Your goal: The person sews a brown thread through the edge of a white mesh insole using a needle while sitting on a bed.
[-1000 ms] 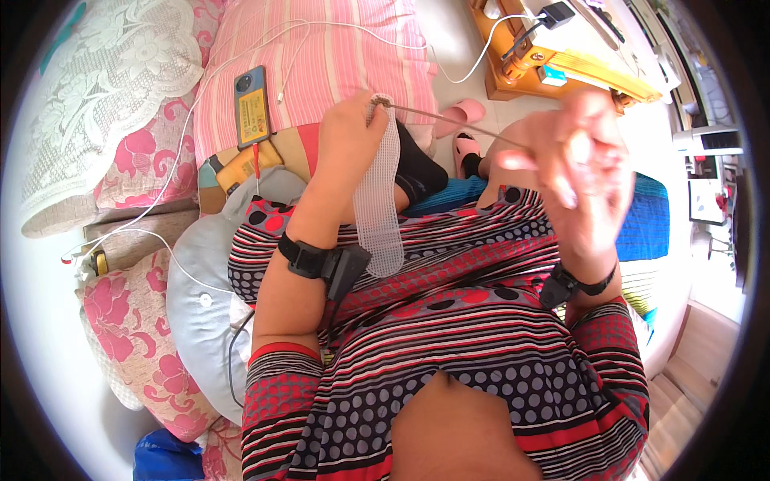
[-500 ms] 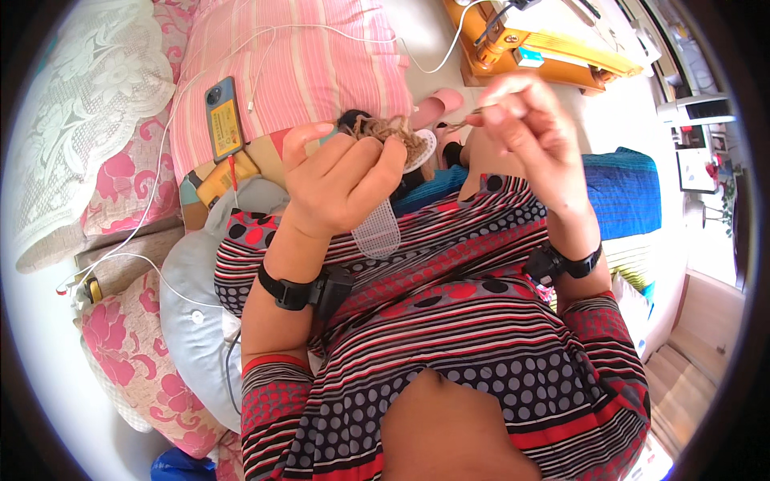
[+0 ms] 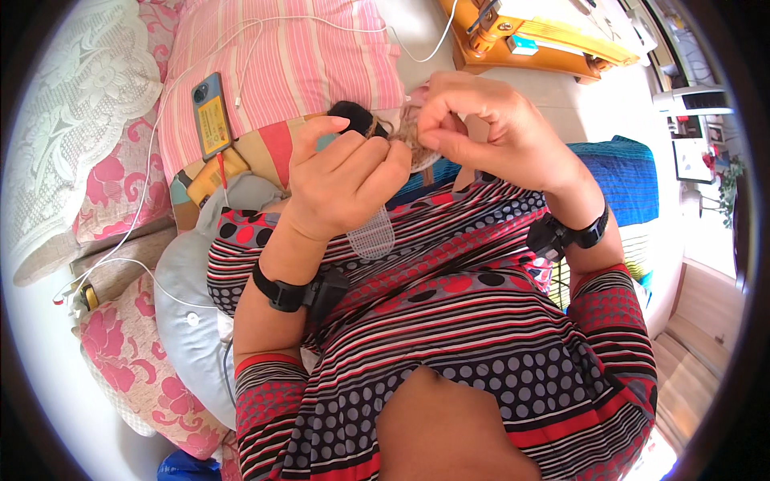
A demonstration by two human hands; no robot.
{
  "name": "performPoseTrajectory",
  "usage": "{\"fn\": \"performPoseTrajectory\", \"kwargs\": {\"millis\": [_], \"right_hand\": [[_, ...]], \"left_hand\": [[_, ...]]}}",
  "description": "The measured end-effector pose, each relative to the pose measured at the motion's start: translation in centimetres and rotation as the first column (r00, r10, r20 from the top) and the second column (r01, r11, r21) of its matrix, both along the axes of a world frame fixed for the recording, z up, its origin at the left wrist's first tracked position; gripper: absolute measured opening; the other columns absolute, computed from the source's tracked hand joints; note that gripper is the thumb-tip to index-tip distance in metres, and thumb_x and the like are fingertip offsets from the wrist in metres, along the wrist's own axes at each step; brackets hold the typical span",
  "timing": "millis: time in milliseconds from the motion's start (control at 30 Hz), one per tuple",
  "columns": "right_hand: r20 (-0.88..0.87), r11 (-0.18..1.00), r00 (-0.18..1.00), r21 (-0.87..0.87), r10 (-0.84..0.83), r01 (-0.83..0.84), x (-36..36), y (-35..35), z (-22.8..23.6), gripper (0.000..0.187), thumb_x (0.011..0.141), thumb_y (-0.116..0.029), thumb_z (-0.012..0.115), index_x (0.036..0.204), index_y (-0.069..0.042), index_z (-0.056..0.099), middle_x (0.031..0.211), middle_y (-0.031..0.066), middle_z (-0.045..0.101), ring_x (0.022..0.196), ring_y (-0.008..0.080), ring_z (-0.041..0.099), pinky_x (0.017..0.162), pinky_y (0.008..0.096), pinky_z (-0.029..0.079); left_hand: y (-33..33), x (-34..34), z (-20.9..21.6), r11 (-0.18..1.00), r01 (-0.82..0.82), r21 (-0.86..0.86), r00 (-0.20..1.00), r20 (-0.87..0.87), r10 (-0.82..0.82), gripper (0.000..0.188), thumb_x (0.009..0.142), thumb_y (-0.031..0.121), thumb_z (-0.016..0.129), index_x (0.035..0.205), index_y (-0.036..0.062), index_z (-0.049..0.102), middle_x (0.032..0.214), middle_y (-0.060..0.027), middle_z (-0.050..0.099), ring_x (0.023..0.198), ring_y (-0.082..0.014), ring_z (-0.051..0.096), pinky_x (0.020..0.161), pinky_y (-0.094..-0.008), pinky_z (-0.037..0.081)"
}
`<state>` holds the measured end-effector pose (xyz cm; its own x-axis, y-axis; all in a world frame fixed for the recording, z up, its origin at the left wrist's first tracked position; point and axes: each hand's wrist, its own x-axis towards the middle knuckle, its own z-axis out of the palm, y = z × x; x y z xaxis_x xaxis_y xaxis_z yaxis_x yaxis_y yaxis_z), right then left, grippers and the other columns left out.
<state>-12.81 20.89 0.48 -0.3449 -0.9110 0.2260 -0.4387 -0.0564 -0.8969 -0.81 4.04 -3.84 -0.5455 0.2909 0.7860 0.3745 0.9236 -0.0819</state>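
Observation:
My left hand is closed around a white plastic mesh sole, whose rounded end hangs below the fingers. Brown yarn lies bunched along the part beyond the knuckles. Close on the right, my right hand is pinched, its fingertips at the yarn and the sole's far edge. Whatever sits between those fingertips is hidden from view. A black piece, its kind unclear, shows just past my left fingers.
A phone with a cable plugged in lies on the bedding at the left, beside a pink striped cushion. White cable crosses the cushion. A wooden furniture base stands at far right, and blue cloth lies right of my lap.
My right hand has come left and slightly down, from holding a thin strand out to the side to the yarn by my left hand. My left hand keeps its grip.

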Motion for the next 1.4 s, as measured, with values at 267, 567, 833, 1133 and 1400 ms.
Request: {"fn": "performPoseTrajectory", "kwargs": {"millis": [267,567,833,1133,1400], "right_hand": [[0.362,0.959,0.907,-0.101,-0.214,0.266,0.8,-1.9,-1.8,0.006,0.086,-0.007,0.058,0.086,-0.001,0.059,0.074,-0.0028,0.051,0.063,0.0045,0.045,0.057,0.0194,0.038],[0.707,0.857,0.701,-0.303,-0.09,0.416,-2.3,-2.4,-3.5,0.025,0.092,-0.023,0.051,0.101,0.0,0.057,0.077,-0.0021,0.045,0.072,0.0073,0.045,0.083,0.0282,0.044],[0.206,0.997,0.976,-0.027,0.075,-0.071,-1.3,0.0,-1.7,0.016,0.092,-0.013,0.053,0.101,-0.001,0.06,0.088,0.0013,0.055,0.081,0.0093,0.051,0.079,0.0239,0.041],[-0.477,0.987,0.869,-0.146,-0.132,0.07,-2.6,-1.8,-1.5,0.017,0.085,-0.017,0.062,0.082,-0.002,0.056,0.074,0.0077,0.052,0.07,0.0225,0.052,0.067,0.0312,0.042],[-0.62,0.85,0.582,-0.412,-0.526,0.328,-4.8,-3.2,-3.3,0.032,0.08,-0.026,0.066,0.065,-0.002,0.051,0.063,0.0105,0.047,0.057,0.0299,0.047,0.059,0.0349,0.04]], "left_hand": [[-0.5,-0.3,-0.2,0.997,-0.057,0.06,0.998,-0.036,0.059,0.012,0.07,0.011,0.063,0.082,0.0119,0.061,0.067,0.0043,0.054,0.058,-0.009,0.05,0.08,-0.0294,0.039],[-0.8,0.1,0.3,0.998,-0.035,0.053,0.998,-0.049,0.037,0.012,0.068,0.012,0.064,0.08,0.0141,0.061,0.067,0.006,0.054,0.057,-0.0082,0.049,0.081,-0.029,0.037],[-0.6,0.2,0.3,0.996,-0.004,0.086,0.999,-0.039,0.007,0.011,0.069,0.012,0.064,0.079,0.0141,0.061,0.066,0.0062,0.053,0.058,-0.0079,0.049,0.081,-0.0296,0.037],[-0.1,-0.3,-0.1,0.986,0.0,0.167,0.999,0.047,-0.008,0.011,0.071,0.015,0.067,0.08,0.0116,0.062,0.068,0.0037,0.057,0.059,-0.0102,0.052,0.083,-0.0314,0.038],[-0.4,0.0,-0.4,0.844,0.033,0.535,0.942,0.265,-0.205,0.009,0.08,0.014,0.065,0.084,0.0065,0.063,0.07,-0.0006,0.058,0.064,-0.0173,0.053,0.082,-0.0329,0.038]]}}
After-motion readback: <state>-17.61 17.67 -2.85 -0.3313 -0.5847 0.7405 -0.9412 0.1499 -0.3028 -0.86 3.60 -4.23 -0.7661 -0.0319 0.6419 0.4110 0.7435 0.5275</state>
